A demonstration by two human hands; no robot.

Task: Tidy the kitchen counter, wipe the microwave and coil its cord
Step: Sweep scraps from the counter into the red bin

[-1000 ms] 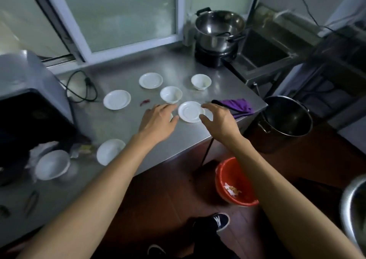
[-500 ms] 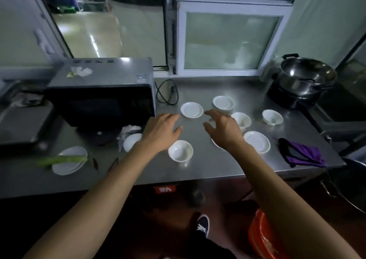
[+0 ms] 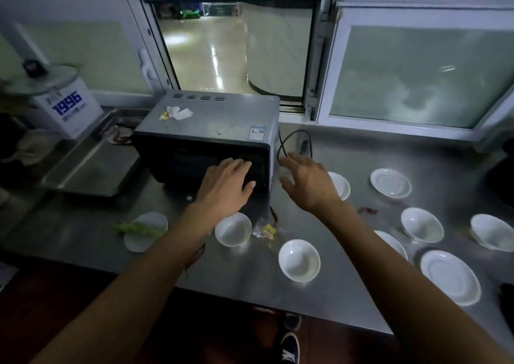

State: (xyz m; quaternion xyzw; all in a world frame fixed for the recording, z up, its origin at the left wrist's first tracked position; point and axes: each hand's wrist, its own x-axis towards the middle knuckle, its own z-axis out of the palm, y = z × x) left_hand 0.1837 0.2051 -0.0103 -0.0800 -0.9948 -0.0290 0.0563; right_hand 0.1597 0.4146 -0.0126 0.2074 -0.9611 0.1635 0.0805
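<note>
On the steel counter (image 3: 361,152) under the serving window, I see the microwave (image 3: 211,130) standing left of centre, its dark door facing me. My left hand (image 3: 225,188) is spread flat in front of the door's right part, fingers straight and holding nothing; whether it touches the glass I cannot tell. My right hand (image 3: 308,183) is also open, fingers splayed, just beside the microwave's right front corner and gripping nothing. Behind that hand the black cord (image 3: 294,144) lies in a loose loop on the counter beside the microwave's right wall. A crumpled tissue (image 3: 178,112) sits on the microwave's top. White bowls, one near bowl (image 3: 299,260) among them, and saucers are scattered across the counter to the right, and a small wrapper (image 3: 267,230) lies between two bowls near the front. A saucer (image 3: 144,231) on the left carries green vegetable scraps.
</note>
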